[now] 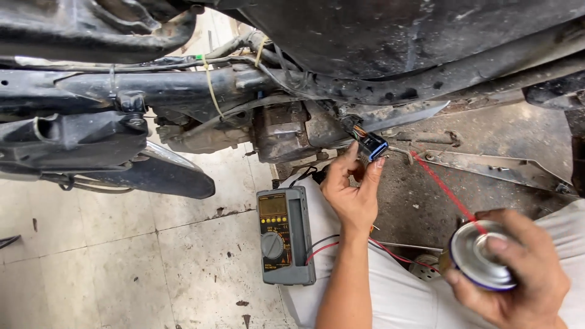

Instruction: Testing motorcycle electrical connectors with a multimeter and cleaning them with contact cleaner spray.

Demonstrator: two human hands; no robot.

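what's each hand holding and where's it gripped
The left hand pinches the blue-and-black connector by its lower end, at the fingertips. The right hand wraps the spray can around its body, one finger on top.

Left hand (pixel 350 198) pinches connector (pixel 372 146); right hand (pixel 518 274) holds spray can (pixel 481 256).

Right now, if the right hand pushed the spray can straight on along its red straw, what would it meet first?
Probably the connector held by the left hand. The right hand aims the spray can so its red straw points there; depth is unclear.
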